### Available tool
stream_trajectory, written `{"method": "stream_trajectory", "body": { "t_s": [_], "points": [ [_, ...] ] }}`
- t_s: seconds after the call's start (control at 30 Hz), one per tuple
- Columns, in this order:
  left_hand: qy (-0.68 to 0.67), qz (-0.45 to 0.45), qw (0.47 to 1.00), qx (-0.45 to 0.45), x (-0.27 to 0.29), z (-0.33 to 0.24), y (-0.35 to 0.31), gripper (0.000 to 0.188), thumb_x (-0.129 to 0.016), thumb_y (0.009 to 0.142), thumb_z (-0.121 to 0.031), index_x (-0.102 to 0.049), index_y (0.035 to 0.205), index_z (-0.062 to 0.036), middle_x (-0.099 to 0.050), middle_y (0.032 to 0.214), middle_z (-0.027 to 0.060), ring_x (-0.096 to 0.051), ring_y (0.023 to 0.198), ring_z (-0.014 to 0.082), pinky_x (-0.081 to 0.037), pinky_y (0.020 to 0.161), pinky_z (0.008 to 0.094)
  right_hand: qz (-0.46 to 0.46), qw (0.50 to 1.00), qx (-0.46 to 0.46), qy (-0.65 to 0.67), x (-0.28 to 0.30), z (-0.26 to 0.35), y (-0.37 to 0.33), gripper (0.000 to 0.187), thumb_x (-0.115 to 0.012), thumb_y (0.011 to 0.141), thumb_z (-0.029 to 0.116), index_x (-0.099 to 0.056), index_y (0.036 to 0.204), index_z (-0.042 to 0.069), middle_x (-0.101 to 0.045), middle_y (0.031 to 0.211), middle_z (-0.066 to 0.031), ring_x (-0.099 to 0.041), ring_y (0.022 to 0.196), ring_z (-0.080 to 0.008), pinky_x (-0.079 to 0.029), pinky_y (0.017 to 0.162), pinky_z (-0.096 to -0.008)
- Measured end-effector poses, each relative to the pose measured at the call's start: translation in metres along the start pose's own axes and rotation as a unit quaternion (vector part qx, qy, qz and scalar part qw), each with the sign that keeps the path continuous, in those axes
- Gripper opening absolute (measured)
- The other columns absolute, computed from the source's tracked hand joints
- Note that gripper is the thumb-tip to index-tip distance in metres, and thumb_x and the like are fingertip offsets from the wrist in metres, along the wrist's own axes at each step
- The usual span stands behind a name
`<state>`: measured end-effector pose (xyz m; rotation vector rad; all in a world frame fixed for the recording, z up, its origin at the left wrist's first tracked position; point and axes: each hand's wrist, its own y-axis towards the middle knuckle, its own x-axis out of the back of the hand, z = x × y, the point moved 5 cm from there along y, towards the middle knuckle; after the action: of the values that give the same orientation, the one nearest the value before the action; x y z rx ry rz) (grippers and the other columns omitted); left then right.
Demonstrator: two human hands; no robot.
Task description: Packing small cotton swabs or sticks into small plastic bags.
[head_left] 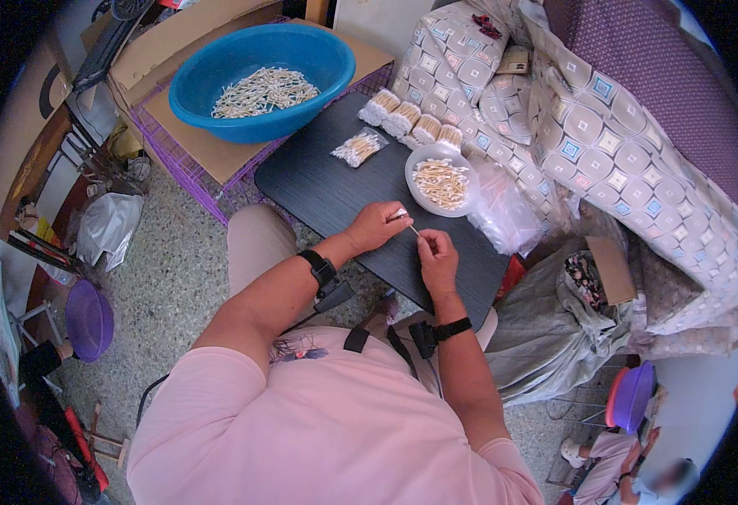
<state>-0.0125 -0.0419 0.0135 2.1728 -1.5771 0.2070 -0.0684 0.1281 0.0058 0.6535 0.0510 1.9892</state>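
Observation:
Over the near part of a dark table [318, 185], my left hand [375, 227] is closed, with white cotton tips showing at its fingers. My right hand [439, 259] pinches a thin cotton swab [415, 231] that spans the gap between the two hands. Just beyond them stands a translucent white bowl [413, 187] of loose cotton swabs [441, 183]. A clear bag of swabs [359, 147] lies farther left. Behind it, several swab bundles [401, 119] sit in a row along the far edge. Flat clear plastic bags [503, 210] are piled right of the bowl.
A large blue basin [190, 94] with many swabs rests on cardboard over a purple wire crate [179, 181] at the far left. Patterned fabric [592, 151] covers furniture on the right. A grey-green cloth sack [533, 324] bulges beside the table. Another person [613, 471] sits at the lower right.

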Motion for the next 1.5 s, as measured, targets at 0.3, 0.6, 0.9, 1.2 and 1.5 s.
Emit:
{"method": "stream_trajectory", "body": {
  "t_s": [0.3,0.6,0.9,1.2,1.5],
  "points": [
    [-0.001,-0.004,1.0,-0.009,0.0007,-0.0028,-0.0006,0.023,-0.066,0.086,-0.026,-0.061,0.086,-0.0036,-0.062,0.072,0.0103,-0.059,0.065,0.0223,-0.046,0.062,0.0356,0.0,1.0,0.012,-0.008,-0.0001,0.0033,0.0,0.009,-0.065,0.084,0.007,-0.064,0.093,0.003,-0.061,0.087,-0.0091,-0.061,0.073,-0.0194,-0.049,0.067,-0.031],
    [-0.003,-0.004,1.0,-0.01,0.0002,-0.0026,-0.0012,0.022,-0.066,0.087,-0.025,-0.062,0.088,-0.0034,-0.062,0.073,0.0113,-0.059,0.064,0.0224,-0.046,0.06,0.0359,0.0,1.0,0.021,-0.009,0.0005,0.0065,-0.0007,0.009,-0.064,0.085,0.007,-0.064,0.093,0.003,-0.061,0.086,-0.009,-0.061,0.072,-0.0181,-0.049,0.066,-0.0298],
    [-0.001,-0.014,1.0,-0.019,0.0011,-0.0048,-0.0022,0.022,-0.065,0.087,-0.025,-0.061,0.088,-0.0034,-0.061,0.07,0.0104,-0.057,0.061,0.0212,-0.045,0.059,0.0355,-0.002,1.0,0.017,-0.002,-0.0004,0.0063,-0.0007,0.009,-0.064,0.085,0.006,-0.064,0.093,0.002,-0.061,0.085,-0.0089,-0.06,0.071,-0.0173,-0.049,0.065,-0.0294],
    [0.006,-0.014,1.0,-0.02,0.0005,-0.0027,-0.0012,0.022,-0.066,0.087,-0.025,-0.061,0.088,-0.0038,-0.061,0.072,0.0108,-0.058,0.063,0.022,-0.046,0.06,0.0354,-0.006,1.0,0.02,-0.009,-0.0002,0.0066,-0.0003,0.008,-0.065,0.084,0.005,-0.064,0.092,0.003,-0.06,0.084,-0.0084,-0.06,0.07,-0.0171,-0.048,0.064,-0.0291],
    [0.009,-0.003,1.0,-0.01,0.0008,-0.0047,-0.0016,0.023,-0.066,0.086,-0.027,-0.061,0.088,-0.004,-0.062,0.074,0.0114,-0.06,0.066,0.0229,-0.047,0.062,0.0353,-0.011,0.999,0.028,-0.011,0.0001,0.0052,-0.0004,0.009,-0.065,0.084,0.006,-0.064,0.092,0.003,-0.06,0.083,-0.0081,-0.06,0.069,-0.0173,-0.048,0.064,-0.0298]
  ]
}}
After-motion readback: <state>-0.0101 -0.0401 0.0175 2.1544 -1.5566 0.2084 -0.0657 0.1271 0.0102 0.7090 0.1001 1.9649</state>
